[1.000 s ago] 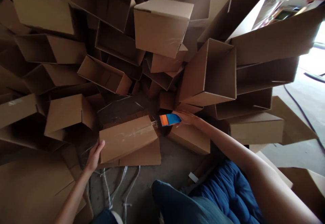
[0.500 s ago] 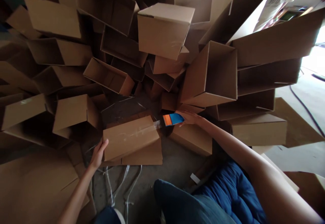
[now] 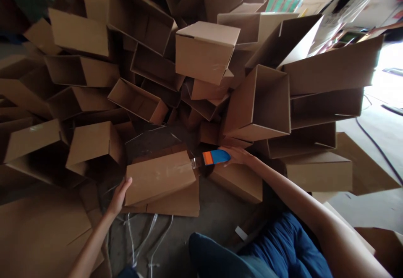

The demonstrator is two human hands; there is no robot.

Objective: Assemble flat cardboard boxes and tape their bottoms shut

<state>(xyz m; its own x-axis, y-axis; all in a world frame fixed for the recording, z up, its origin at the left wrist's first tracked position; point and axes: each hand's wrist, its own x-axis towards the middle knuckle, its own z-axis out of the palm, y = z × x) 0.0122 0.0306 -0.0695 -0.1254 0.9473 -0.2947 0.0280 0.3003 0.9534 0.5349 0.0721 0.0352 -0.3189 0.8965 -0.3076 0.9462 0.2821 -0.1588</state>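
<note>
Left hand (image 3: 119,196): positioned at the left end of the cardboard box (image 3: 160,177). The fingers are clenched over that end, with the thumb lying on the top face.

Cardboard box: closed, lying tilted at the centre of the view, directly in front of the person's knees (image 3: 220,255). It rests on a flattened cardboard piece (image 3: 179,202), which lies on the concrete floor (image 3: 217,215).

Right hand (image 3: 237,156): extended to the right end of the box. The fingers are grasping a tape dispenser (image 3: 215,157) (blue body, orange front section). The orange end points at the upper right corner of the box and sits just beside it. A short run of clear tape (image 3: 196,163) spans the gap between dispenser and box; whether it is stuck down on the top face cannot be told.

Surroundings:
- A pile of boxes (image 3: 206,55) rises behind the work area, most of them open and lying on their sides.
- One large open box (image 3: 261,101) sits directly above the right hand.
- A smaller closed box (image 3: 237,181) lies under the right forearm.
- Loose plastic straps (image 3: 147,236) lie on the floor between the left forearm and the knees.
- A dark cable (image 3: 376,145) runs across the floor at far right.
</note>
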